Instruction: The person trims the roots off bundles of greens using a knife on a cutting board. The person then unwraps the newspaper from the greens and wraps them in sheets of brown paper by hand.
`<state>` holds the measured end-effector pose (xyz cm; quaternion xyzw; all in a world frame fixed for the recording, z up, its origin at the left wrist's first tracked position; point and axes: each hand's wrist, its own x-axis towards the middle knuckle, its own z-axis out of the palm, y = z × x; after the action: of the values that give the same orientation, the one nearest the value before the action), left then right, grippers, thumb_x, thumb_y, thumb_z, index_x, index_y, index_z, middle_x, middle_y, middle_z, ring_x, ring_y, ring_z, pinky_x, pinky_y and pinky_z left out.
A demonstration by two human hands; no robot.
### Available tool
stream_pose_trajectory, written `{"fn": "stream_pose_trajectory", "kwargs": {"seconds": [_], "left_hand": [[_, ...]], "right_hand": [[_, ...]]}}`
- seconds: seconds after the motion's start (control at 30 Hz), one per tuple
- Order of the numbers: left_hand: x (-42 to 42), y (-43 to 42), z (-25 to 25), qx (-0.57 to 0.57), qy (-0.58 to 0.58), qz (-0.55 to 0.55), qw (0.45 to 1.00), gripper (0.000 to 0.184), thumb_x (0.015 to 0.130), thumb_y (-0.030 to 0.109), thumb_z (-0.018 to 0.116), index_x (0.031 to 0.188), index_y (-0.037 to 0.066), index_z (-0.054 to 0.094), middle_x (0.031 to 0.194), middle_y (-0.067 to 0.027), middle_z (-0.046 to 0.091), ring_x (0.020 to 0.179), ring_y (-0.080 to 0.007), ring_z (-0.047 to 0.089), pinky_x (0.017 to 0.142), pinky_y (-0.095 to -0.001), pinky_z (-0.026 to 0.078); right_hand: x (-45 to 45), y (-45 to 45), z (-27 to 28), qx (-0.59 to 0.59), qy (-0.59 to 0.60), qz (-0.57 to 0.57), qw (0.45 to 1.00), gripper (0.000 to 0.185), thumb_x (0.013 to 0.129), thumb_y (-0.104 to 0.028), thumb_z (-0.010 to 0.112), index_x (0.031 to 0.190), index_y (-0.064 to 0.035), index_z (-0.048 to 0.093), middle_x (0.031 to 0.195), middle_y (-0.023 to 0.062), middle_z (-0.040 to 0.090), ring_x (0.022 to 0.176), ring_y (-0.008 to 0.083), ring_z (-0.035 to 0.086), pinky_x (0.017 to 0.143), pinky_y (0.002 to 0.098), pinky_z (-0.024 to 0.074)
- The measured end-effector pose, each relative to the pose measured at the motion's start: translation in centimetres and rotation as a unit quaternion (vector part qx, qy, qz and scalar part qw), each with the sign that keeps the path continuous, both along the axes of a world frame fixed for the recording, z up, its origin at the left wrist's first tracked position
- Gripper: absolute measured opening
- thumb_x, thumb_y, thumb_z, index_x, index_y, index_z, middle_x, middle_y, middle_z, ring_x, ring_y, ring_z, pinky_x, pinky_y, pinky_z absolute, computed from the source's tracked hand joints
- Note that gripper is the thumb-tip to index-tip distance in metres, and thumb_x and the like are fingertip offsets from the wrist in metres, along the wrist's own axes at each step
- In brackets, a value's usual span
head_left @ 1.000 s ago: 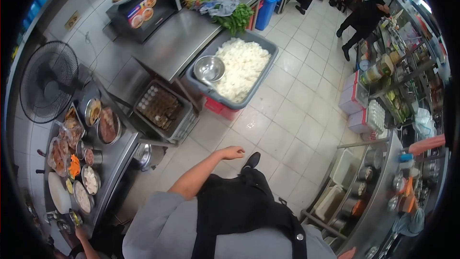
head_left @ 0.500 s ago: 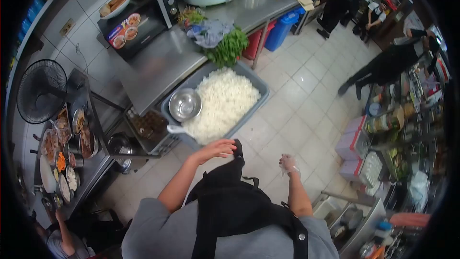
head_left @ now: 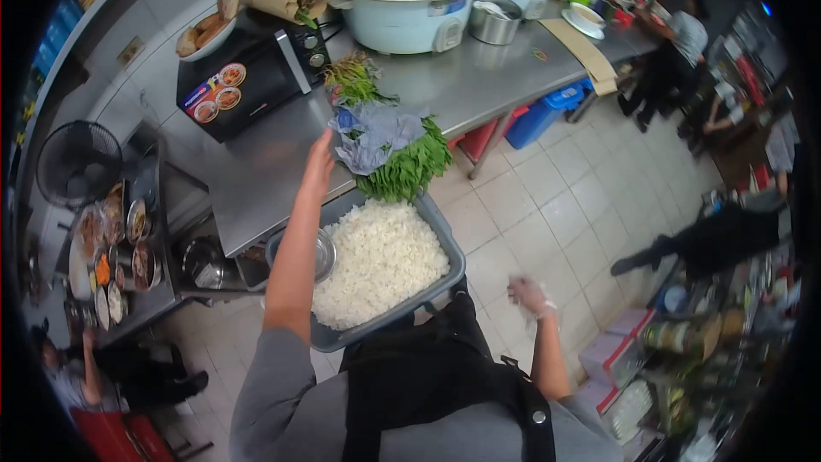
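My bare left hand [head_left: 319, 164] is stretched over the steel table, fingers extended at the left edge of a bluish plastic bag [head_left: 380, 133]. It looks open; whether the fingertips touch the bag is unclear. The bag lies around a bunch of leafy greens [head_left: 410, 162], whose stems point toward the back. In front of me a grey tub [head_left: 453, 248] holds a heap of cooked white rice [head_left: 385, 261]. A metal bowl [head_left: 325, 257] in the tub is partly hidden by my left forearm. My right hand [head_left: 532, 297], in a clear plastic glove, hangs over the floor, fingers loosely bent, holding nothing visible.
A black toaster oven [head_left: 244, 81] and a large blue rice cooker [head_left: 406, 13] stand on the steel table [head_left: 256, 180]. A fan [head_left: 79, 162] and food containers are at left. Other people are at lower left and upper right. Stocked shelves line the right.
My left hand has moved from beside the tub up to the plastic bag and greens. The view has shifted closer to the table and tub. My right hand stays low at my side.
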<state>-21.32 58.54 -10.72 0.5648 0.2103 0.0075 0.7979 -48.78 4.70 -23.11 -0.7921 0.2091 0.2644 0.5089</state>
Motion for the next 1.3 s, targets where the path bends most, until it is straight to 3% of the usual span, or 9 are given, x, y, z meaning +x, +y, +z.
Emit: {"fn": "stream_pose_trajectory", "kwargs": {"seconds": [0.2,0.37,0.43,0.67,0.83,1.07,1.13,1.2,1.3], "left_hand": [[8.3,-1.7,-2.3,0.061,0.003,-0.057,0.997,0.104,0.083,0.071,0.062,0.151,-0.002,0.030,0.150,-0.0204,0.040,0.138,-0.0339,0.040,0.111,-0.0463,0.034],[11.2,-3.5,-1.9,0.163,0.110,0.089,0.976,0.106,0.077,0.071,0.067,0.144,-0.007,0.040,0.144,-0.0219,0.048,0.132,-0.0308,0.048,0.106,-0.0447,0.039],[10.8,-4.6,-0.4,0.180,0.084,0.072,0.977,0.102,0.077,0.069,0.069,0.140,-0.007,0.045,0.139,-0.0211,0.053,0.128,-0.0309,0.051,0.106,-0.0437,0.040],[11.8,-5.6,0.7,0.055,0.113,0.017,0.992,0.068,0.082,0.047,0.076,0.129,0.002,0.059,0.119,-0.0119,0.067,0.101,-0.0216,0.067,0.088,-0.0349,0.054],[11.0,-7.0,2.2,-0.069,0.137,0.004,0.988,0.059,0.082,0.043,0.077,0.125,0.005,0.062,0.111,-0.0084,0.070,0.095,-0.0185,0.069,0.083,-0.0325,0.056],[6.4,-9.4,2.4,-0.133,0.080,-0.025,0.988,0.061,0.084,0.045,0.074,0.128,0.005,0.060,0.113,-0.0080,0.070,0.095,-0.0170,0.069,0.085,-0.0321,0.056],[3.6,-10.1,3.9,-0.143,0.042,-0.027,0.988,0.062,0.086,0.044,0.073,0.132,0.004,0.057,0.116,-0.0075,0.068,0.096,-0.0164,0.068,0.086,-0.0319,0.056],[0.3,-9.8,4.7,-0.138,0.013,-0.037,0.990,0.068,0.088,0.046,0.071,0.138,0.004,0.052,0.126,-0.0086,0.064,0.109,-0.0172,0.063,0.095,-0.0337,0.052],[-7.1,-9.7,9.5,-0.074,-0.073,0.016,0.994,0.072,0.090,0.042,0.070,0.144,0.003,0.045,0.136,-0.0115,0.057,0.120,-0.0187,0.056,0.103,-0.0341,0.046]], "right_hand": [[29.3,9.1,11.6,-0.059,-0.466,0.186,0.863,0.063,0.091,-0.057,0.056,0.131,-0.0085,0.059,0.114,0.0200,0.068,0.110,0.0392,0.063,0.092,0.0455,0.0487],[43.3,20.5,15.2,0.007,-0.400,0.272,0.875,0.072,0.091,-0.060,0.056,0.138,-0.0060,0.053,0.126,0.0237,0.063,0.117,0.0422,0.059,0.097,0.0459,0.0464],[44.5,24.0,18.4,0.097,-0.207,0.268,0.936,0.086,0.090,-0.058,0.060,0.145,0.0047,0.041,0.141,0.0242,0.052,0.133,0.0350,0.048,0.110,0.0381,0.0355],[47.2,29.5,12.0,0.121,-0.189,0.320,0.921,0.088,0.086,-0.054,0.069,0.139,0.0124,0.045,0.135,0.0208,0.058,0.130,0.0266,0.051,0.107,0.0353,0.0377],[46.1,28.5,14.3,0.426,0.045,0.245,0.870,0.069,0.083,-0.037,0.078,0.133,0.0044,0.056,0.130,0.0121,0.062,0.120,0.0223,0.056,0.105,0.0335,0.0394],[42.4,27.0,12.4,0.344,0.014,0.260,0.902,0.058,0.086,-0.033,0.075,0.130,0.0017,0.061,0.130,0.0121,0.063,0.125,0.0218,0.054,0.108,0.0342,0.0378],[40.2,26.6,13.1,0.336,-0.093,0.304,0.887,0.058,0.086,-0.033,0.074,0.130,0.0022,0.061,0.131,0.0130,0.062,0.126,0.0225,0.054,0.109,0.0351,0.0375],[38.3,25.3,11.9,0.142,-0.432,0.494,0.741,0.050,0.096,-0.035,0.060,0.138,-0.0065,0.057,0.139,0.0116,0.059,0.125,0.0240,0.057,0.109,0.0374,0.0382],[31.3,28.5,19.1,0.251,-0.230,0.403,0.850,0.065,0.092,-0.034,0.067,0.143,0.0012,0.047,0.136,0.0157,0.059,0.123,0.0259,0.056,0.108,0.0360,0.0379]]}}
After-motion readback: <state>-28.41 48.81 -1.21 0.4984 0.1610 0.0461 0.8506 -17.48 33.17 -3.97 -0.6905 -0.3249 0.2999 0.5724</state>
